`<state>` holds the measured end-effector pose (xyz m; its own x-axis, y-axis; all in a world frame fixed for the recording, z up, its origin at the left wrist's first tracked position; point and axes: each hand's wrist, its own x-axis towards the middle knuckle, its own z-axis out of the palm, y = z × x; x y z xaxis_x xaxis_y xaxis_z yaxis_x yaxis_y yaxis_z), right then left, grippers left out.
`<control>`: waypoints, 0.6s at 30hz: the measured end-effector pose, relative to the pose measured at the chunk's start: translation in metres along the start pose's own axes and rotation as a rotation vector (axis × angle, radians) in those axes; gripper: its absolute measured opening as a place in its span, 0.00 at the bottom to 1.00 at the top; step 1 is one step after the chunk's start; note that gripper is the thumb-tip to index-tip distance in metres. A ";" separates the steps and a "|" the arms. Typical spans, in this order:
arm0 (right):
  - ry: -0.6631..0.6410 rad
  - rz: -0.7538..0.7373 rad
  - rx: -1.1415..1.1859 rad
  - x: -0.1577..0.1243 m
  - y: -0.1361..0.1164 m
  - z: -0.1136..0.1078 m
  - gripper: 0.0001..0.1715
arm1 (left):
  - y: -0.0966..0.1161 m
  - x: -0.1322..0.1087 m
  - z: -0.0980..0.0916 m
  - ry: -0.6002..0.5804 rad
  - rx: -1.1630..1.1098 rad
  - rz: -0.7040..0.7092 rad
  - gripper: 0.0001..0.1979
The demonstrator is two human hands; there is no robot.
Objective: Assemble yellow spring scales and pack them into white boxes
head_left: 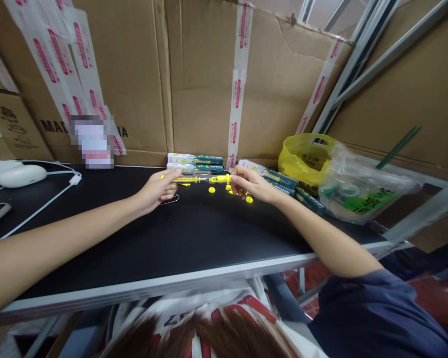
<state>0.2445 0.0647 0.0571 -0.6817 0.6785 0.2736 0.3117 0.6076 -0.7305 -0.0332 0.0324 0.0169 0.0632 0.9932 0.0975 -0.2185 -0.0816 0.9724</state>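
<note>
Partly hidden by left hand (pixel 159 189): yellow tool (pixel 197 179).

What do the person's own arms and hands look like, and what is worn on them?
The left hand and right hand wear no gloves; no watch or bracelet shows. A loose, dark navy sleeve leaves the right forearm bare. The left forearm is bare, with no sleeve in view.

Ahead of me, taped brown cardboard (pixel 201 74) backs my black table (pixel 194 233); grey metal framing (pixel 392 55) slants on my right, reddish floor (pixel 317 273) below.
</note>
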 end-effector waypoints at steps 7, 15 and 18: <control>-0.033 0.017 -0.072 -0.002 -0.002 -0.001 0.21 | -0.002 0.001 -0.002 -0.022 0.016 0.004 0.14; -0.021 0.000 -0.098 0.000 0.004 0.003 0.29 | -0.003 0.003 -0.004 -0.015 0.015 0.006 0.13; -0.015 -0.008 -0.037 0.000 0.004 0.003 0.22 | -0.003 0.003 -0.003 -0.007 0.002 0.012 0.13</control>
<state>0.2439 0.0658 0.0524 -0.6937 0.6679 0.2696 0.3307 0.6278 -0.7046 -0.0353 0.0354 0.0141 0.0675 0.9915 0.1111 -0.2176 -0.0941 0.9715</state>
